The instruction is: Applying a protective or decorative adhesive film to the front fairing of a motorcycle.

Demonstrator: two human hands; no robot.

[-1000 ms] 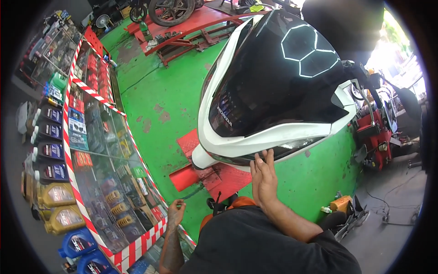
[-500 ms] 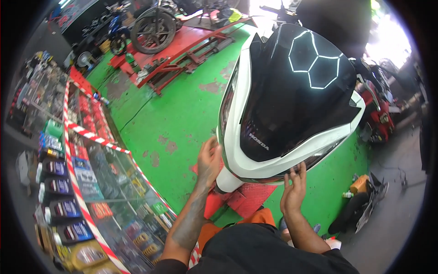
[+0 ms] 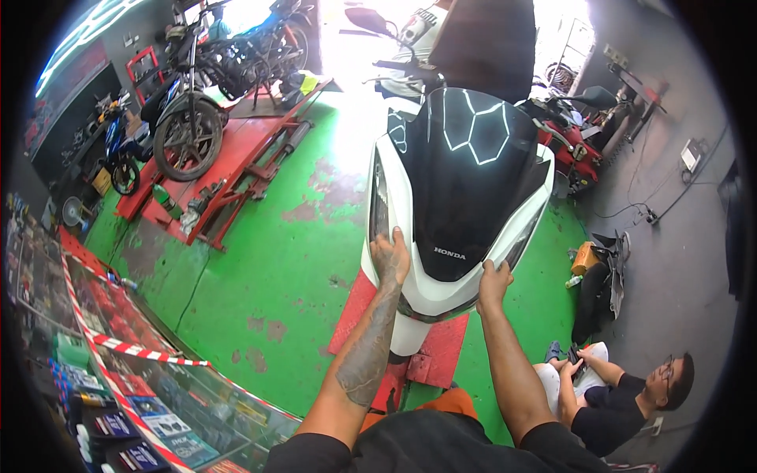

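Note:
A motor scooter's front fairing (image 3: 430,285), white around a glossy black centre panel (image 3: 449,221), stands right in front of me. My left hand (image 3: 390,258) grips its left side, at the lower end of the headlight (image 3: 380,197), with the thumb up and the fingers bent. On the lower right edge, my right hand (image 3: 494,285) is closed, thumb on the white rim and fingers curled at the side. The dark windscreen (image 3: 485,130) above reflects bright hexagonal lights. Below the fairing, the white front mudguard (image 3: 408,335) sits over a red platform (image 3: 441,347).
A red lift (image 3: 229,177) on the left bears a motorcycle (image 3: 189,134). A glass display case (image 3: 197,410) edged with red-and-white tape runs along the near left. A seated person (image 3: 623,402) holds a phone at the lower right. Black parts (image 3: 595,296) lie by the right wall.
Both hands have closed in onto the fairing's sides; before, they were beside it with fingers loose. My view has tilted up and turned right, bringing the seated person into sight.

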